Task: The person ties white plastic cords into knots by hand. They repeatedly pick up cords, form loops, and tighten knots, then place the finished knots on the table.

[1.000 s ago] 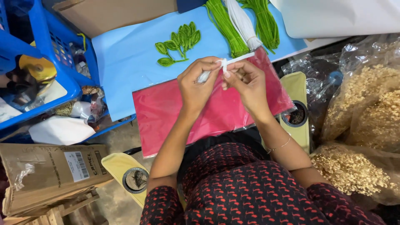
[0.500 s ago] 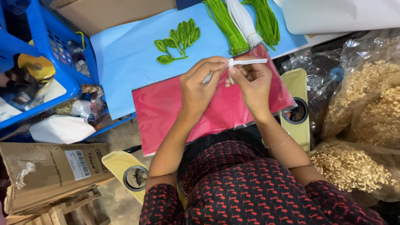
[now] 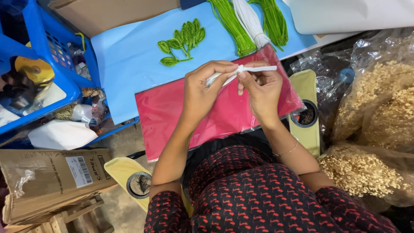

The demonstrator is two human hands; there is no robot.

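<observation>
A white fuzzy craft stem [image 3: 254, 69] was held level above a red sheet in a clear sleeve [image 3: 172, 116], pinched from both ends by a person seated at a low bench [image 3: 129, 60] covered in pale blue paper. The left hand [image 3: 200, 92] had its fingers [image 3: 224, 69] closed narrowly round the stem's near end, a short length of it showing below the thumb; the right hand [image 3: 261, 88] gripped the middle of the stem between thumb and forefinger, the free end pointing right. A thin bracelet [image 3: 288, 151] circled the right wrist. Beyond the hands, on the blue paper, lay a sprig of green wire leaves [image 3: 183, 41] and, further right, bundles of green stems [image 3: 230, 23] flanking a bundle of white stems [image 3: 249, 19]. Blue plastic crates [image 3: 47, 56] holding odds and ends stood at the left, a flattened cardboard box [image 3: 51, 177] below them. Clear bags of dried beige sprigs [image 3: 375, 108] were heaped at the right, just beside a yellow holder with a round dark opening [image 3: 305, 114].
</observation>
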